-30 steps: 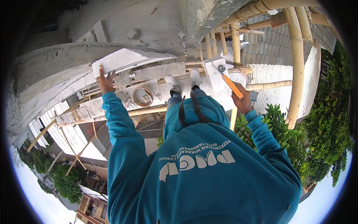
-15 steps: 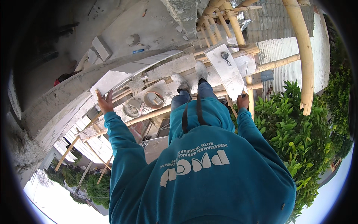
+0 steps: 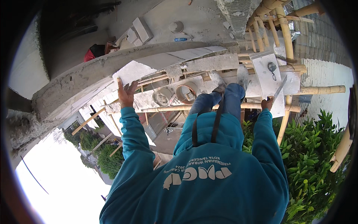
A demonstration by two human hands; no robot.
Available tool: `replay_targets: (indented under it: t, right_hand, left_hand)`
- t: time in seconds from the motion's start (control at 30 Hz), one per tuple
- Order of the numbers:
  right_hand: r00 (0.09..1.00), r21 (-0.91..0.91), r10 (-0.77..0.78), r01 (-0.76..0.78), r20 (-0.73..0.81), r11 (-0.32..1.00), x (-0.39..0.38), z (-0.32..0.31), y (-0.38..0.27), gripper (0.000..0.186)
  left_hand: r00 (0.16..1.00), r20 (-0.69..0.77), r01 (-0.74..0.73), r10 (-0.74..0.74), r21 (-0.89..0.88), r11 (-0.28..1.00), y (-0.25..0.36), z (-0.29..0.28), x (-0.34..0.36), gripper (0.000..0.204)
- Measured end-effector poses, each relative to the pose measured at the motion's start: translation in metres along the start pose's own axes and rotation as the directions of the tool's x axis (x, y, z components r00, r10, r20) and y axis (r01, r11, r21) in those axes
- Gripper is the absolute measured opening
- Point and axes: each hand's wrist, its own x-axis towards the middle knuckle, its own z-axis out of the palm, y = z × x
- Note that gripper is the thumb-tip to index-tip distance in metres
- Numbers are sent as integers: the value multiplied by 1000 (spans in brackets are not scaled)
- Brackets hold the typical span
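Observation:
My left hand (image 3: 126, 94) rests with fingers apart at the near left end of a white block (image 3: 134, 72), part of a row along the wall top. My right hand (image 3: 267, 103) is closed round the handle of a long-bladed hand tool (image 3: 280, 86); its pale blade points away and to the right, and its exact kind is unclear. Just beyond this hand, a long white block (image 3: 263, 72) lies on the scaffold. A dark rounded object with a thin loop (image 3: 272, 67) sits on that block.
Two mortar buckets (image 3: 185, 94) stand on the scaffold planks left of my legs. My dusty feet (image 3: 217, 79) are on the planks. Bamboo poles (image 3: 320, 89) cross at the right, above leafy branches (image 3: 309, 149). Beyond the wall (image 3: 93, 65), a person in red (image 3: 93, 53) is partly visible.
The whole view has shifted, so the scene sits farther right. The tool's blade now slants more to the right. My left hand stays at the block's end.

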Motion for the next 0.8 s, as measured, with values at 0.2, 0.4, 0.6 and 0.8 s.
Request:
replay_targets:
  t: [0.2,0.4,0.6,0.8]
  right_hand:
    - [972,-232,-67,120,224,965,29,67,27,70]
    - [976,51,71,-83,207,995,80,142,83,80]
    - [982,-130,69,-46,176,990,76,127,57,97]
    - [994,-2,-107,107,34,994,63,88,42,96]
  left_hand:
    - [999,0,-42,42,74,996,3,8,-16,70]
    - [988,80,-144,132,167,975,1,13,-14,66]
    - [987,88,-144,131,162,976,0,5,-15,69]
    - [1000,0,-26,26,61,998,1,8,-15,68]
